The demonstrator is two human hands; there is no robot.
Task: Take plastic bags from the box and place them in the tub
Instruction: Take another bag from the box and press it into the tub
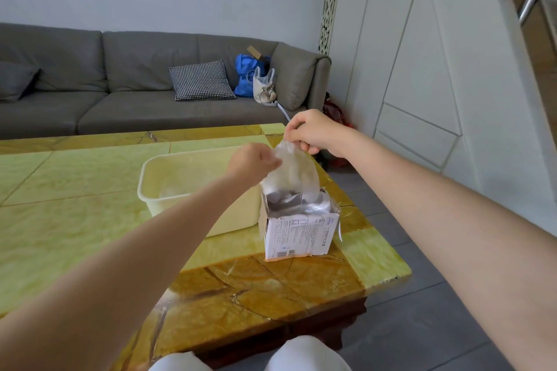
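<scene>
Left hand [252,163] is pinched on the left edge of a clear plastic bag [291,173], with the cream tub [150,187] below and left of it on the tabletop [60,220]. Right hand [313,132] is pinched on the bag's top, above the opened box [297,236].

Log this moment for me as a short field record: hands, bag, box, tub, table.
left hand: left hand pinches the upper left edge of the plastic bag
right hand: right hand pinches the bag's top, higher than the left
bag: clear, lifted above the box, lower end at the box opening
box: white printed carton, top open, more plastic inside, near the table's right edge
tub: cream tub left of the box; contents hard to tell
table: yellow-green and amber stone top
</scene>
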